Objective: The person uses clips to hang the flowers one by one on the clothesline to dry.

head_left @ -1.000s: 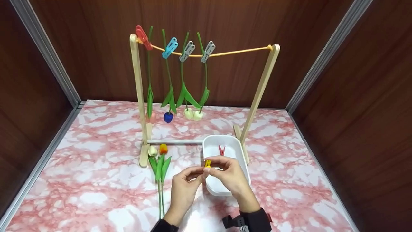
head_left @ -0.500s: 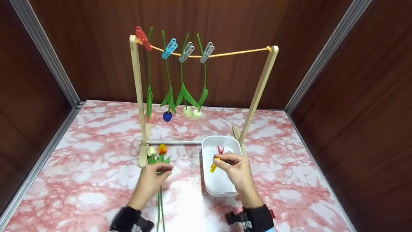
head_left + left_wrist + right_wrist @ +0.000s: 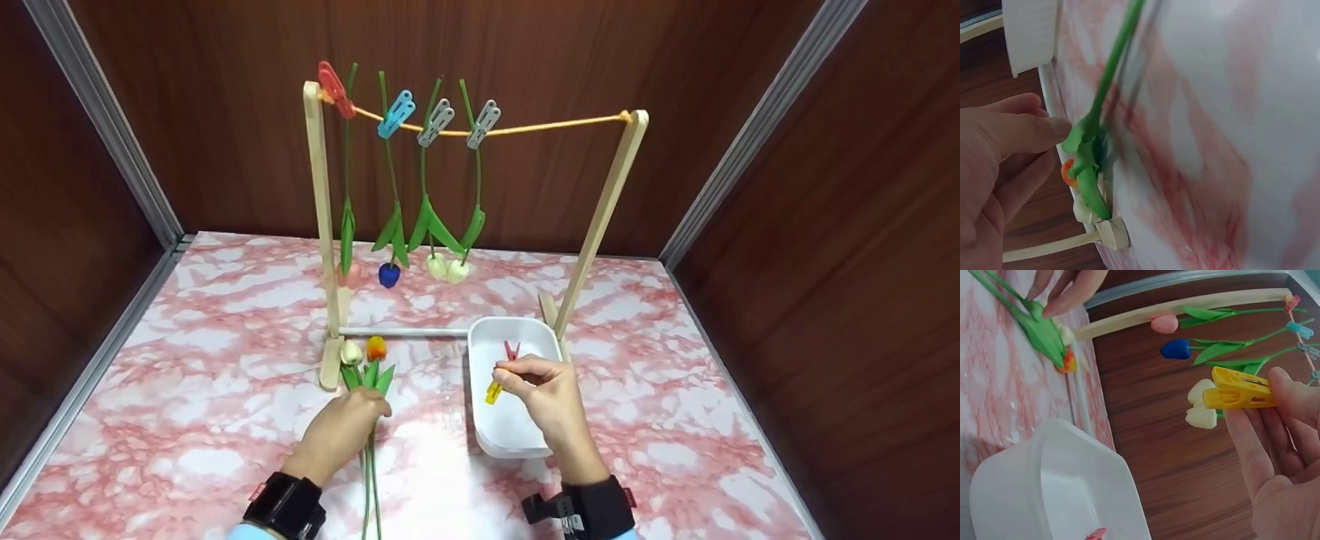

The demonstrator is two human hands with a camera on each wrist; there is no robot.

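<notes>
My right hand point(image 3: 555, 405) pinches a yellow clothespin point(image 3: 1238, 396) by its handles, above the white plastic bin point(image 3: 478, 420). My left hand point(image 3: 341, 431) is over two artificial tulips lying on the table, an orange-yellow one point(image 3: 376, 348) and a white one point(image 3: 351, 352). In the left wrist view its fingers are loosely bent, with the thumb tip point(image 3: 1061, 128) right at the green leaves point(image 3: 1085, 146) and the fingers apart from the thumb. The hand hides part of the stems in the head view.
A wooden stand point(image 3: 319, 210) carries an orange cord point(image 3: 555, 124). From it hang several tulips upside down, held by a red clothespin point(image 3: 335, 90), a blue one point(image 3: 396, 114) and two grey ones. A pink-red clothespin point(image 3: 512, 350) lies in the bin.
My left hand has left the yellow clothespin and moved left, then down over the lying tulips. My right hand keeps the clothespin, which has swung to point downward over the bin.
</notes>
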